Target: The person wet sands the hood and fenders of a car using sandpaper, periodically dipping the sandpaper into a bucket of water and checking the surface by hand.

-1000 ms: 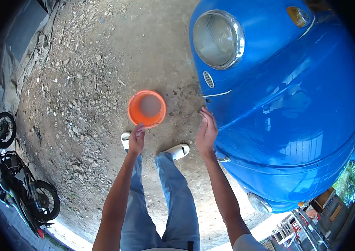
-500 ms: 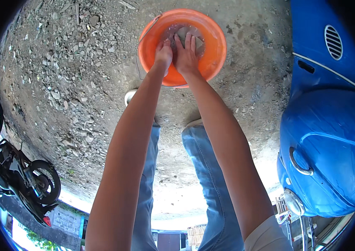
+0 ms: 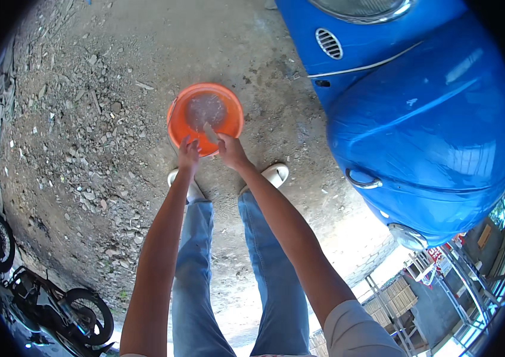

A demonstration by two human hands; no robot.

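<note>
Left hand (image 3: 189, 153) and right hand (image 3: 232, 151) have lifted from the orange bucket (image 3: 178, 126).
Apart: right clamped on a greyish piece (image 3: 209, 132), left loosely spread.

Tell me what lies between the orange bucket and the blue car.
In the head view, between the bucket and the car lies only brown dirt ground with darker patches.

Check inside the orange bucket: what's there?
Cloudy liquid with whitish specks lies inside the orange bucket. The liquid hides the bottom; a greyish piece in the right hand covers part of the inner wall.
</note>
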